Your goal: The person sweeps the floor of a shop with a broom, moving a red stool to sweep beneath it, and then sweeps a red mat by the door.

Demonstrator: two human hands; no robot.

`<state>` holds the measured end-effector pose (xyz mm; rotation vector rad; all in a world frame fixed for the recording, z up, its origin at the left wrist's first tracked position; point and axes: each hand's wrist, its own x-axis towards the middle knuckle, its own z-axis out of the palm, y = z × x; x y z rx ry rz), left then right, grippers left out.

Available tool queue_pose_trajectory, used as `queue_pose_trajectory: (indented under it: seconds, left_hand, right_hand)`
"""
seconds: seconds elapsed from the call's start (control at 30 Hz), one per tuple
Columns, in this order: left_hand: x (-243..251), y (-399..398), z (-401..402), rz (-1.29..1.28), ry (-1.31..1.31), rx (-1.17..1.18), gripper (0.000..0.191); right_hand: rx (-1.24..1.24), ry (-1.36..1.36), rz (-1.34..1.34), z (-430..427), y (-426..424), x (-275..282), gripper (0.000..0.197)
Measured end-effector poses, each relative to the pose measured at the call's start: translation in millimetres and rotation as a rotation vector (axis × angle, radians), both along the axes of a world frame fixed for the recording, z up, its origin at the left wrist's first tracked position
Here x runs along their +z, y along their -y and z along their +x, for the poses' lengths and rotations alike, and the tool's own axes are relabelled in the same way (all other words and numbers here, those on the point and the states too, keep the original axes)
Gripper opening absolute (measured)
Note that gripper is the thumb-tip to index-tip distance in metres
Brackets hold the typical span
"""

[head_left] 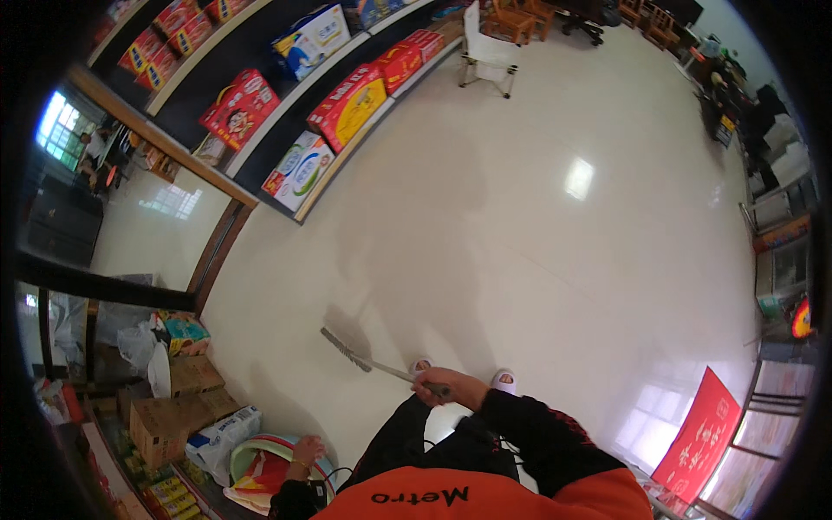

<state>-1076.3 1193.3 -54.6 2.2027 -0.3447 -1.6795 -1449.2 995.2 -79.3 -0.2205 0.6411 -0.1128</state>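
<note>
My right hand (439, 385) is closed round the grey handle end of a floor brush (348, 351). The brush head with its short bristles reaches out to the left, over the pale tiles. My left hand (308, 450) hangs low at the left, over the edge of a stack of plastic basins (246, 448); its fingers look loosely apart and no held thing shows. Red and yellow plastic material (263, 474) lies in the basins. My feet in light slippers (505, 380) stand on the floor just beyond my right hand.
A shelf rack (299, 214) with gift boxes rises ahead left, beside a doorway track (221, 250). Cardboard boxes (166, 422) and a white-blue pack (225, 435) crowd the left. A white folding chair (491, 55) stands far ahead. A motorbike (720, 107) and a red sign (699, 439) are rightward.
</note>
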Motion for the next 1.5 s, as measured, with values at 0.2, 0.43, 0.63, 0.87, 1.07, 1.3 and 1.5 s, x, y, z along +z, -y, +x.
queue_pose_trajectory:
  seconds: [0.2, 0.43, 0.63, 0.87, 1.07, 1.3, 1.5]
  left_hand:
    - [-35.2, -145.4, 57.0, -0.710, -0.074, -0.574, 0.018]
    - [-5.2, -32.1, -4.9, -0.026, -0.194, -0.268, 0.013]
    - [17.9, 93.3, -61.1, -0.133, 0.099, -0.194, 0.018]
    - [32.6, 178.7, -175.1, -0.052, 0.070, -0.451, 0.024]
    - [46.5, 214.3, -272.3, -0.027, 0.028, -0.782, 0.024]
    - [41.8, 241.5, -276.3, -0.010, 0.042, -0.812, 0.022]
    - [26.5, 252.3, -226.6, -0.017, 0.023, -0.747, 0.022]
  right_hand:
    - [-0.288, -0.029, -0.783, 35.4, 48.7, 35.3, 0.016]
    - [-0.759, 0.401, 0.617, -141.2, 76.2, 12.3, 0.007]
    - [-1.068, 0.374, 0.491, -302.1, 37.0, 27.5, 0.014]
    - [-1.272, 0.165, 0.366, -460.0, -11.1, 52.0, 0.012]
    - [-1.203, -0.089, 0.075, -483.6, -4.3, 65.8, 0.019]
    - [-0.998, -0.576, 0.049, -387.0, -7.4, 58.6, 0.011]
    - [-0.736, -0.506, -0.001, -298.3, 17.4, 111.0, 0.012]
